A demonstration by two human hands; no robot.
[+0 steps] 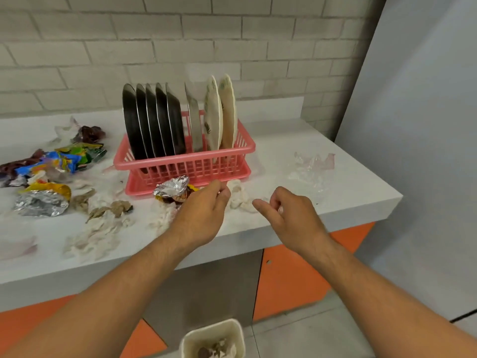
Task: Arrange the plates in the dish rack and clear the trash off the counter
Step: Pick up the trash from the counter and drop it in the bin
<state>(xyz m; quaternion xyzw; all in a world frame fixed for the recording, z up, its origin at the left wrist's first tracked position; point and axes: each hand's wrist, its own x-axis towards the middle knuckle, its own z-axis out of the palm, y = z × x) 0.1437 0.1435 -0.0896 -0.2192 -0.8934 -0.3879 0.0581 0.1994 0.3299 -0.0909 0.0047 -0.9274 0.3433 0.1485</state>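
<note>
While the bin (pixel 213 339) waits on the floor below me, my left hand (pixel 204 215) curls its fingers beside the foil wrapper (pixel 172 188); I cannot tell if they grip anything. My right hand (pixel 290 215) hangs loosely curled, empty. Beyond, plates (pixel 152 122) stand in the dish rack (pixel 185 161), so I judge trash-clearing is underway: next, a firm pinch, then the bin.

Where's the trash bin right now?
The bin sits on the floor at the bottom centre of the head view, below the counter front edge, with scraps inside.
</note>
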